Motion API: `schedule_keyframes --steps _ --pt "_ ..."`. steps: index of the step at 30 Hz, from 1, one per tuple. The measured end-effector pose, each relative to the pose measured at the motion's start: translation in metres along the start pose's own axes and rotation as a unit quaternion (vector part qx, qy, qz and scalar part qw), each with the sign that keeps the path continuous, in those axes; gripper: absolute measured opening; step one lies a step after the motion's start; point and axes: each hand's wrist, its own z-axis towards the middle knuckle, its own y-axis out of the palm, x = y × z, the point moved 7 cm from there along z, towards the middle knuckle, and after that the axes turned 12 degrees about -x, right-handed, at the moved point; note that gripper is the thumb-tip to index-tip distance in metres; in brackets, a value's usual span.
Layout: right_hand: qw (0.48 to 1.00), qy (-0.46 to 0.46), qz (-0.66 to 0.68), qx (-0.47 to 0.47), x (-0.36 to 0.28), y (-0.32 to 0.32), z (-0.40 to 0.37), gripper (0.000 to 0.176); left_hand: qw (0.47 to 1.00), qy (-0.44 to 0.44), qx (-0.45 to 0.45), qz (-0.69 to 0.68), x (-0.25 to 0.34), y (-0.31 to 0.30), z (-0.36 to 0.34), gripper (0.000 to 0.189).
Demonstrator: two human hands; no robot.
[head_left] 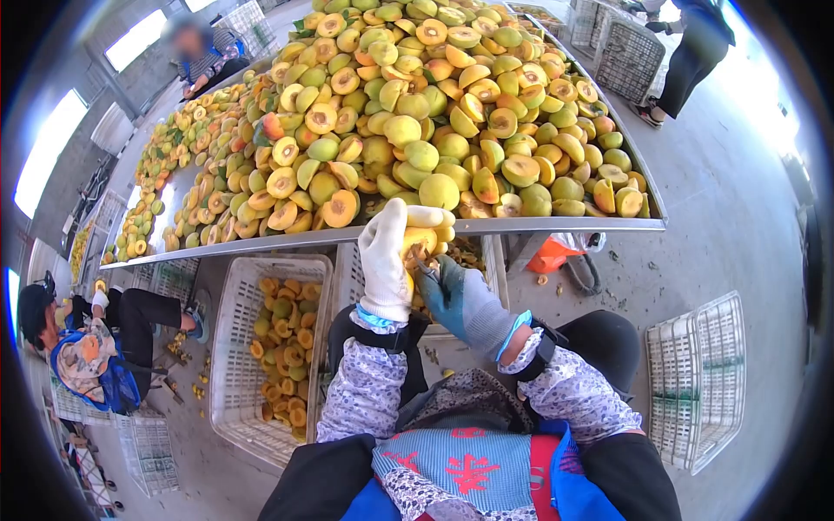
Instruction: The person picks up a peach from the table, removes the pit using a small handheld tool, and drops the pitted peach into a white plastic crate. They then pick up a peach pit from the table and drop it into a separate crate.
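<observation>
My left hand [391,260], in a white glove, is closed around a yellow peach half [420,242] just in front of the table's near edge. Its cut side, with a brownish centre, faces my other hand. My right hand [465,295], in a grey and blue glove, is closed close against the fruit. A small metal tool [425,266] shows at its fingertips, mostly hidden by the glove. Beyond both hands, a large heap of whole and halved peaches [382,130] covers the metal-edged table [556,225].
Below the table, a white crate [228,347] holds peach halves; another crate [347,269] stands partly behind my hands. An upright crate [698,382] is at right, near an orange bag [552,255]. One person [95,356] sits at left; others are beyond the table.
</observation>
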Motion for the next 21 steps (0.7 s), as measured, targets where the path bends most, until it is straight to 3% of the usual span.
schedule_keyframes --steps 1,4,7,10,11,13,14,16,18,19,21 --pt "0.999 0.023 -0.043 -0.018 0.003 0.0 -0.002 0.021 1.0 -0.005 -0.011 0.026 0.002 -0.001 0.001 0.051" --pt "0.995 0.027 0.073 -0.056 0.02 0.013 0.001 0.024 0.994 -0.035 -0.028 0.098 0.009 0.001 0.004 0.051" --pt "0.959 0.145 0.207 -0.128 -0.005 0.01 -0.005 0.029 0.996 -0.045 -0.007 0.073 0.011 0.005 0.002 0.05" --pt "0.996 -0.057 -0.06 0.017 0.001 0.004 -0.001 0.036 0.995 -0.058 -0.044 0.064 0.003 -0.003 0.004 0.051" --pt "0.998 0.03 0.026 -0.04 0.01 0.007 0.0 0.036 0.991 -0.059 -0.06 0.1 0.004 -0.001 0.005 0.052" --pt "0.947 0.203 0.196 -0.154 0.01 0.012 -0.012 0.038 0.98 -0.062 -0.09 0.168 0.002 0.002 0.008 0.053" --pt "0.931 0.213 0.246 -0.162 0.004 0.014 -0.015 0.038 0.97 -0.068 -0.078 0.222 0.002 0.004 0.009 0.055" --pt "0.894 0.23 0.343 -0.176 -0.003 0.02 -0.018 0.038 0.986 -0.034 -0.022 0.159 0.001 0.007 0.008 0.054" --pt "0.938 0.162 0.275 -0.138 0.0 0.012 -0.009 0.038 0.999 -0.038 0.003 0.038 -0.003 0.001 0.006 0.052" --pt "0.955 0.127 0.242 -0.119 0.004 0.012 -0.006 0.039 0.998 -0.046 -0.018 0.044 -0.005 0.001 0.006 0.052" --pt "0.999 -0.021 0.007 -0.037 0.025 0.005 -0.001 0.039 0.995 -0.06 -0.06 0.058 -0.006 0.002 0.008 0.051"
